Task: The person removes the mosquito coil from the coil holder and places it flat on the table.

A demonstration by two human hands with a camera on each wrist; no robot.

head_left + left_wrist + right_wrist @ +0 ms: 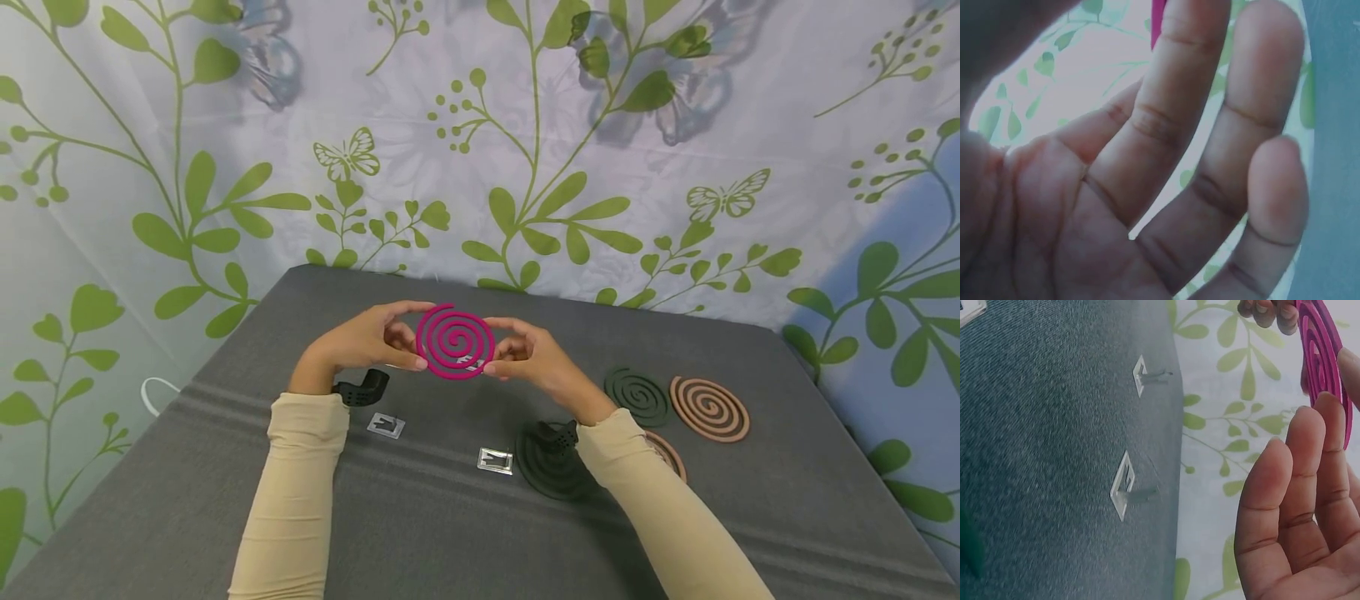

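A magenta mosquito coil [457, 339] is held up over the grey table, its flat face toward the head camera. My left hand [366, 340] pinches its left edge between thumb and fingers. On the opposite edge, my right hand [542, 360] grips it the same way. The right wrist view shows the coil [1325, 362] nearly edge-on, with the fingertips of both hands at it. Only a sliver of the coil [1157, 24] appears in the left wrist view, beside the fingers. Small metal coil stands [386, 426] lie below on the table, one partly hidden behind the coil.
Dark green coils [636, 397] and tan coils [709, 408] lie on the grey table [420, 533] to the right. My right sleeve [652, 492] partly covers one tan coil. A leaf-patterned cloth [480, 192] hangs behind the table. A white loop [153, 393] shows at the left edge.
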